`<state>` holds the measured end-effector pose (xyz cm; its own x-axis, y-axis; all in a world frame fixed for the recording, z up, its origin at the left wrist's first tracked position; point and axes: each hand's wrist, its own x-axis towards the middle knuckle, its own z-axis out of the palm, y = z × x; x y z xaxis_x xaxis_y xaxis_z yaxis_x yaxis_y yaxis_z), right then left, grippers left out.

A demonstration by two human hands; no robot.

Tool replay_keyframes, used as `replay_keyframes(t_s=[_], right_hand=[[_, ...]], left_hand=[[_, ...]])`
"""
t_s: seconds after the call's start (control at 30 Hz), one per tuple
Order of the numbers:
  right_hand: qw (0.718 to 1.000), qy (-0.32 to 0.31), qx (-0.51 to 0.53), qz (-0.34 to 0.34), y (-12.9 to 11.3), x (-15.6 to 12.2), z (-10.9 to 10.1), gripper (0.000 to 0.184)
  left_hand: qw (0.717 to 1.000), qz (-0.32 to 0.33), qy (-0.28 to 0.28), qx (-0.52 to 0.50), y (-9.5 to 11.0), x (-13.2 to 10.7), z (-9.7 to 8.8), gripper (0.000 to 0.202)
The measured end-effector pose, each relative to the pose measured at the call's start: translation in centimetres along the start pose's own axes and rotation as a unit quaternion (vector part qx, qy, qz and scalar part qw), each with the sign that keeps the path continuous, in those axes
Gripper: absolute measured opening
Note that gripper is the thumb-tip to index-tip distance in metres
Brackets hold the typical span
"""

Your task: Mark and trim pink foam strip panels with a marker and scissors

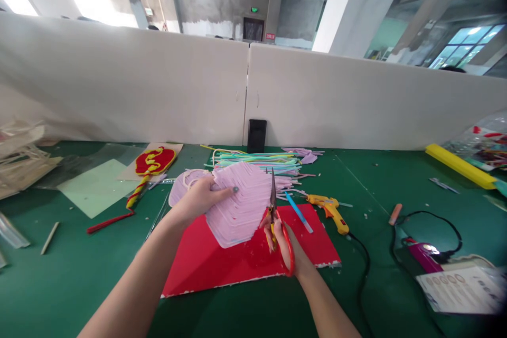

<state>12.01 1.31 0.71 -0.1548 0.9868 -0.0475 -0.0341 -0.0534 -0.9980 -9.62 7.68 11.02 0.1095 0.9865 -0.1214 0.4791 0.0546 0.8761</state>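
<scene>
My left hand [200, 198] grips the left edge of a pink ribbed craft piece [243, 203] made of rows of pink strips, holding it tilted above a red sheet [222, 264] on the green table. My right hand [285, 245] is closed in the red handles of a pair of scissors [274, 206], whose blades point up and away along the right edge of the pink piece. A bundle of pastel-coloured strips [261, 161] lies just behind the piece.
A yellow glue gun [330, 211] and a blue stick [299, 214] lie right of the scissors. A red-and-yellow ornament [152, 163] sits at the left. White partition boards [253, 95] wall the table's far edge. Cables, a purple tool [423, 253] and a leaflet [461, 288] lie right.
</scene>
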Motion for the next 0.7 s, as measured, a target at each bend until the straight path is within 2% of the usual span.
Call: replay_keyframes(t_s=[0.2,0.7], right_hand=[[1.000,0.001,-0.006,0.014,-0.5,-0.3,-0.1,0.064],[1.000,-0.004,0.001,-0.002,0.6,-0.1,-0.4,0.058]], left_hand=[[1.000,0.003,0.006,0.017,-0.2,0.1,0.1,0.034],[1.000,0.008,0.007,0.016,-0.5,0.2,0.1,0.035]])
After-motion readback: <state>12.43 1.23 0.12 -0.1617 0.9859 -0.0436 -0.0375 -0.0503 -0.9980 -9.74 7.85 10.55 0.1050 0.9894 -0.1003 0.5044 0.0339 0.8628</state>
